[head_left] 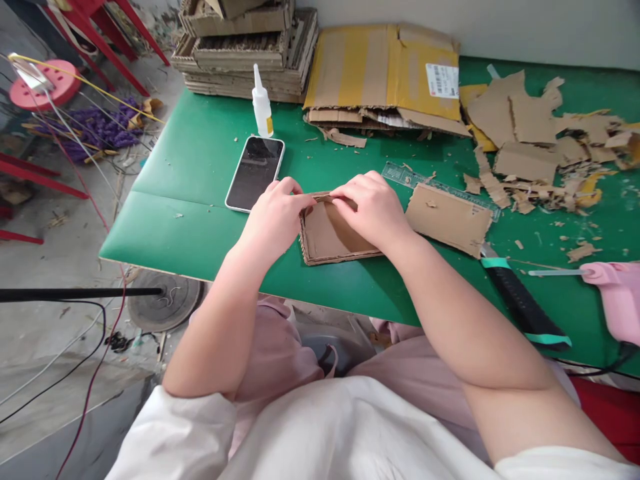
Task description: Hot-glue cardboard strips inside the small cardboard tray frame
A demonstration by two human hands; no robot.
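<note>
A shallow cardboard tray (320,243) with thin layered walls lies on the green table near its front edge. At its far left corner, my left hand (275,217) pinches the rim between thumb and fingers. My right hand (373,208) reaches over the tray and presses thumb and fingertips on the far wall, close to my left fingertips. Part of the tray's right side is hidden beneath my right hand. Just right of it lies a flat cardboard piece (450,219), partly over a clear green ruler (400,175).
A phone (255,173) and a white glue bottle (261,110) are at left. Stacked cardboard trays (245,60) and a taped cardboard sheet (360,73) stand behind. To the right are cardboard scraps (535,133), a utility knife (523,303) and a pink glue gun (617,290).
</note>
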